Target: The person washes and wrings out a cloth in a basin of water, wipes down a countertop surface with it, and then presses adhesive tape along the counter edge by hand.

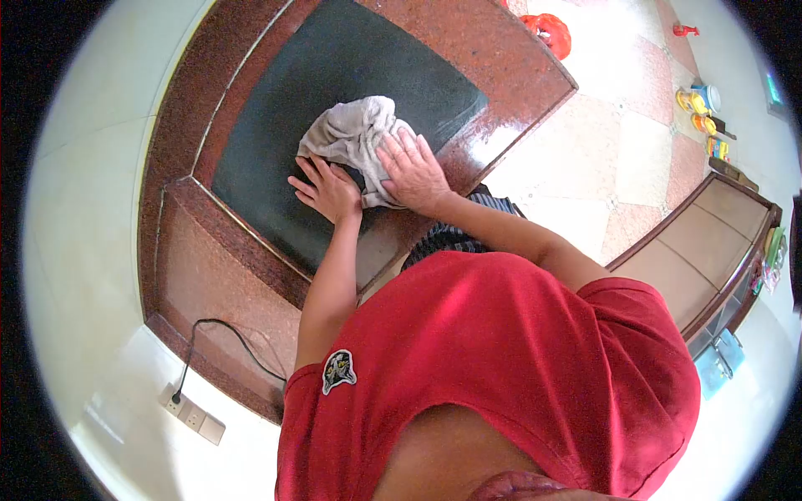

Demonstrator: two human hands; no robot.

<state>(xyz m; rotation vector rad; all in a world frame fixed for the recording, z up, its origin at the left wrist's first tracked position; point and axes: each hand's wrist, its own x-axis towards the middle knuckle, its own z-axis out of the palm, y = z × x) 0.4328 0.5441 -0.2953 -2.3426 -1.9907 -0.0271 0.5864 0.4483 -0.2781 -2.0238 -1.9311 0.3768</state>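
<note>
A crumpled grey-white cloth (355, 129) lies on a dark green-black panel (276, 192) set in a reddish-brown stone countertop. My right hand (413, 174) rests flat on the cloth's right part, fingers stretched out together. Beside the cloth's lower left edge, my left hand (332, 192) has its fingers spread over the dark panel, with the fingertips at the cloth's border. Part of the cloth passes between my two hands. Light glares off the polished stone to the right of the panel.
A black cord (238, 330) runs from a wall socket (192, 415) at lower left. Right of the counter is a tiled floor (576, 159), with a red plastic bag (551, 35), a tiled-top counter (710, 234) and several containers along the wall, including a yellow one (692, 102).
</note>
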